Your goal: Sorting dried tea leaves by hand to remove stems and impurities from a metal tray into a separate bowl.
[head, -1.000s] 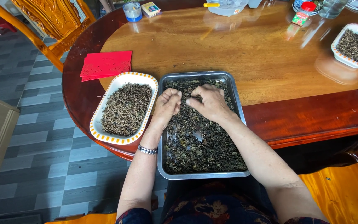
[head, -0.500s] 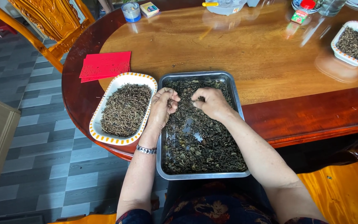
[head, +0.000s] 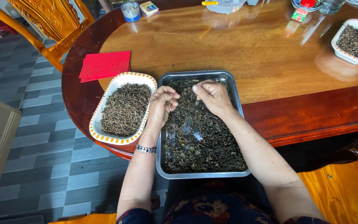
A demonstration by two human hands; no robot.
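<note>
A rectangular metal tray (head: 235,101) full of dark dried leaves (head: 204,145) sits at the near edge of the wooden table (head: 237,49). My left hand (head: 161,105) hovers over the tray's left side, fingers curled around a few dried leaf bits. My right hand (head: 213,96) is over the tray's far middle, thumb and fingers pinched on a small piece. Left of the tray lies a white oval dish with an orange-dotted rim (head: 104,137), filled with thin brown stems (head: 125,108). A metal bracelet (head: 146,149) is on my left wrist.
Red envelopes (head: 105,64) lie beyond the dish. A second dish of stems (head: 355,41) is at the far right. A small jar (head: 131,10), a little box (head: 150,8) and a red-capped bottle (head: 301,12) stand at the far edge. A carved wooden chair (head: 50,20) is at left.
My hands have drawn apart: the left curled closed around picked bits, and the right lifted and shifted a little toward the tray's far end with a pinched piece.
</note>
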